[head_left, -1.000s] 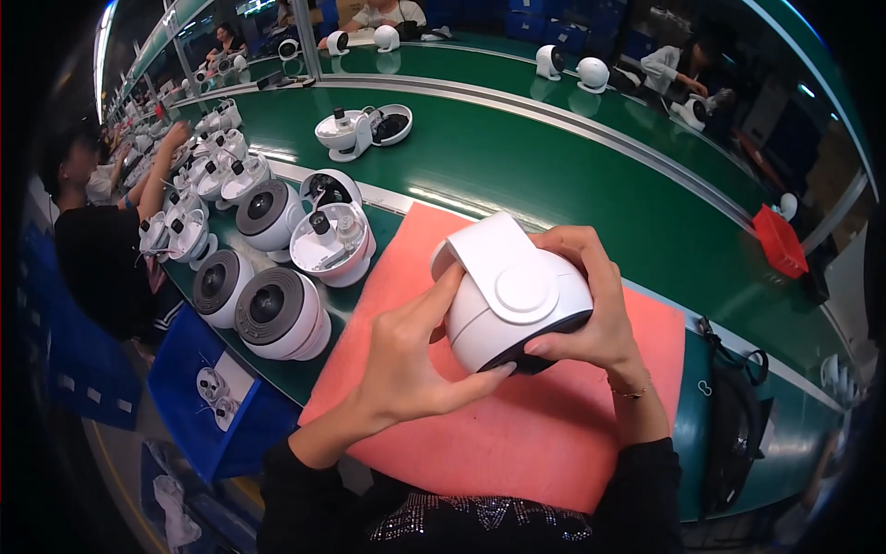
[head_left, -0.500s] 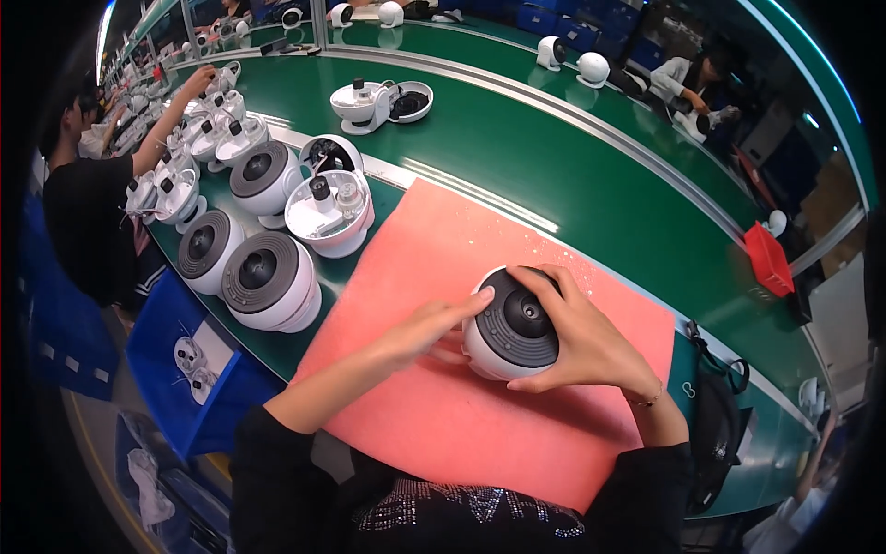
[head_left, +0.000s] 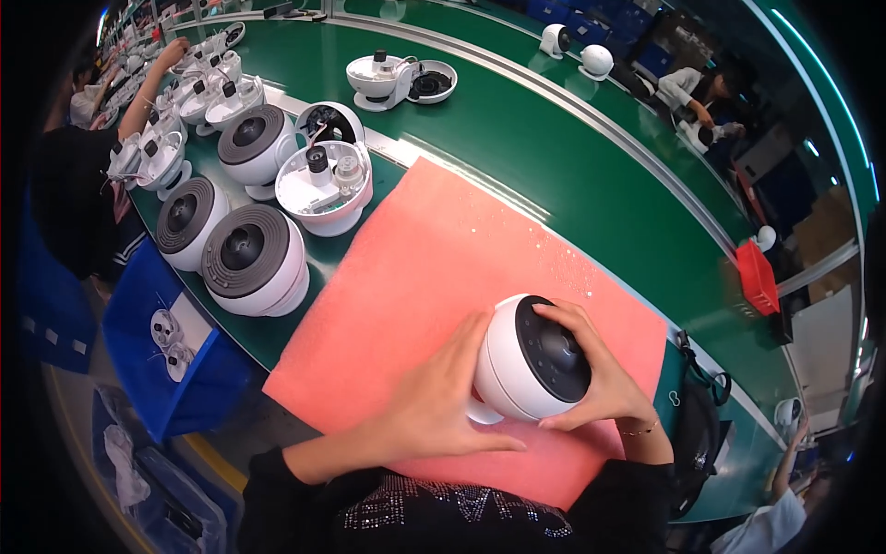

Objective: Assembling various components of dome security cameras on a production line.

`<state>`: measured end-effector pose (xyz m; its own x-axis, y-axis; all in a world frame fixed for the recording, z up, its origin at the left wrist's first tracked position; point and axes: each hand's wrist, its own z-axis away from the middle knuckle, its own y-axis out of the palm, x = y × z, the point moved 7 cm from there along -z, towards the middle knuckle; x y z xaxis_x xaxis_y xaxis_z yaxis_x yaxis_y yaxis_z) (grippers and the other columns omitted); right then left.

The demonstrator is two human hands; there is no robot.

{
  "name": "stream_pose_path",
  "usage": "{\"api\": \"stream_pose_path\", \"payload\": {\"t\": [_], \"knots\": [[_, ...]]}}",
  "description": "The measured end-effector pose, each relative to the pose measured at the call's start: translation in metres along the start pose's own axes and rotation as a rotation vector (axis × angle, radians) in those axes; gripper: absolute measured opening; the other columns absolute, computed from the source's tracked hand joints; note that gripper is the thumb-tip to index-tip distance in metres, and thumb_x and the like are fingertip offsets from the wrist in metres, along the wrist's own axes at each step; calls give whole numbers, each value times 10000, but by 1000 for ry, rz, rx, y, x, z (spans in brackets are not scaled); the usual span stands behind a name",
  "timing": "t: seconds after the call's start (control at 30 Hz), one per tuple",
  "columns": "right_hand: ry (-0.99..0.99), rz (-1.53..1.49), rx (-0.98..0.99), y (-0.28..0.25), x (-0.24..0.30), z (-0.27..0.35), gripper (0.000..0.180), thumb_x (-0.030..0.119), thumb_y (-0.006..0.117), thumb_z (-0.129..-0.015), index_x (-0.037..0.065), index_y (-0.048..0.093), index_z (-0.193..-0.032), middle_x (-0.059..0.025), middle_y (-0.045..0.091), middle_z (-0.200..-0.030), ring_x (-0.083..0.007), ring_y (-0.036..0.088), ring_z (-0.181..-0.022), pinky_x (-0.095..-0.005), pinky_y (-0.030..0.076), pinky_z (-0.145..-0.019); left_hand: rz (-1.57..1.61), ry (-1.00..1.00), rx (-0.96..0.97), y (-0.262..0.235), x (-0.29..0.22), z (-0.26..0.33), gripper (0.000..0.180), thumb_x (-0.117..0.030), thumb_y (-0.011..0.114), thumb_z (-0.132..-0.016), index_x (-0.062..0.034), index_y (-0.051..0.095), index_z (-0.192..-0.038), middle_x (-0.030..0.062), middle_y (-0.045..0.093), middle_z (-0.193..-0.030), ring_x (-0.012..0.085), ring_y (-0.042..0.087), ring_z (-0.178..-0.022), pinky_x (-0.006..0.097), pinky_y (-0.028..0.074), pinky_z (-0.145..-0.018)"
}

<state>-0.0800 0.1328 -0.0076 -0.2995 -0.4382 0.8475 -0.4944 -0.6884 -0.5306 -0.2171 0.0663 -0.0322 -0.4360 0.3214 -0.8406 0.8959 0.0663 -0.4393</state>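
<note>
Between my hands, above a pink foam mat (head_left: 388, 305), is a round white security camera (head_left: 509, 369) with a black lens face turned up and to the right. My right hand (head_left: 604, 383) is closed around the right side of the face, fingers over its top edge and thumb at its lower edge. Against the white shell on the left lies my left hand (head_left: 434, 402), its fingers along the side and its thumb pointing right below. Part of the white base shows under the ball, beside the left hand; the rest of the base is hidden.
Several camera units, some closed like the grey-faced one (head_left: 247, 254) and some opened like the half shell (head_left: 323, 189), stand at the left. An opened unit (head_left: 378, 83) sits on the green bench. Blue bin (head_left: 185, 388) at lower left, black bag (head_left: 697, 434) at right, co-workers beyond.
The security camera has turned so its face points more to the right, and it sits lower in view. My left hand has shifted from the face's edge to the shell's side.
</note>
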Motion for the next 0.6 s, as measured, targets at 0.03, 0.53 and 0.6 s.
{"api": "stream_pose_path", "payload": {"t": [0.03,0.53,0.6], "knots": [[11,-23,-24,0,-2,2,979,268,837,-487,57,356,-1313,-161,333,-1256,-304,351,-1216,-385,304,-1006,6,0,2,4,0,-2,903,-356,783,-627,62,331,-1287,258,446,-1248,365,466,-1158,398,418,-934],[-18,-73,-22,4,1,9,1025,250,851,-479,82,318,-1338,-168,286,-1286,-317,299,-1256,-388,285,-1023,123,99,-48,11,21,29,892,-297,806,-619,-44,326,-1327,350,153,-1381,471,192,-1294,498,291,-1014],[-26,-21,-28,10,10,7,1005,254,853,-483,88,337,-1328,-177,280,-1286,-331,296,-1259,-404,296,-1024,47,82,-37,2,12,36,825,-306,804,-618,-21,399,-1278,349,161,-1380,483,203,-1285,500,287,-1014]]}}
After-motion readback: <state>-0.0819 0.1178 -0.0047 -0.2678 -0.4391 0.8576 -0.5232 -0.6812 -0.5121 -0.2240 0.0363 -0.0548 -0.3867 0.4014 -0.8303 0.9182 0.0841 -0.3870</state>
